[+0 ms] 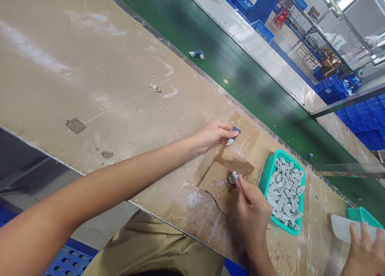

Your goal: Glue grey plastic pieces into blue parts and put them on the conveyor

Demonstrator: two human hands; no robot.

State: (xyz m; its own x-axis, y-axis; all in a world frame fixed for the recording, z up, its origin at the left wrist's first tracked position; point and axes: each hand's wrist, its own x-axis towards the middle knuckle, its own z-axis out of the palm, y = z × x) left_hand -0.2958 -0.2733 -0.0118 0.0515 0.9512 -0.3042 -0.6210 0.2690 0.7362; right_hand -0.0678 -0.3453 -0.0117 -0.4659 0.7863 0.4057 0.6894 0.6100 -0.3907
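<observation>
My left hand [214, 135] pinches a small blue-and-white part [233, 135] between thumb and fingers, above a sheet of stained brown cardboard [224, 188]. My right hand [252, 214] holds a small grey block [235, 176] by its end, right at a round dark metal disc [231, 179] on the cardboard. Just beyond that hand, a teal plastic basket [296, 160] is heaped with several grey blocks. At the lower right, a co-worker's hand [363, 248] holds a white flat piece [343, 228].
A scuffed, plaster-streaked workbench [90, 79] runs along a green conveyor belt [240, 81], which carries a small blue-and-white part [196, 54]. A second teal basket [362, 216] sits by the co-worker's hand. Stacked blue crates [357, 115] and metal shelving [319, 39] stand beyond.
</observation>
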